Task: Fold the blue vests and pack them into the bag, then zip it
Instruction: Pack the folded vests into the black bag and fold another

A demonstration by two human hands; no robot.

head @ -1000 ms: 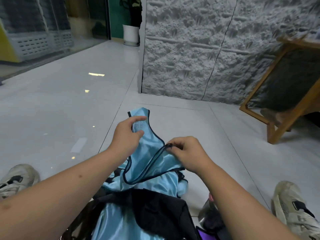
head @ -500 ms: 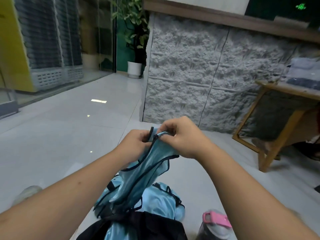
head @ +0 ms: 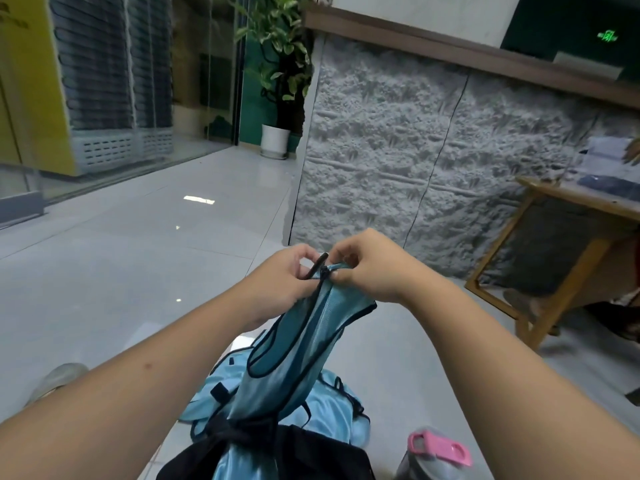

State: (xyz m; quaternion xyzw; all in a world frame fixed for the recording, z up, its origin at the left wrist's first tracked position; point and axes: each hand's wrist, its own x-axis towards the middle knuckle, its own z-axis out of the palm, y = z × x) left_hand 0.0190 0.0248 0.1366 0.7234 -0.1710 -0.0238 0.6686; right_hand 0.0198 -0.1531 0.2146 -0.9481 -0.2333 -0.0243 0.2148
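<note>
Two hands are up: the left hand (head: 284, 282) and the right hand (head: 374, 268), both pinching the top of one blue vest (head: 298, 344). Below it lies a heap of more blue vests (head: 332, 410); how many are in the heap I cannot tell. One black bag (head: 311, 452) sits at the bottom edge. One bottle with a pink lid (head: 438, 450) stands beside it. One pale shoe (head: 57, 375) shows at the left. One potted plant (head: 277, 81) stands at the back, and one wooden counter (head: 568, 202) at the right.
</note>
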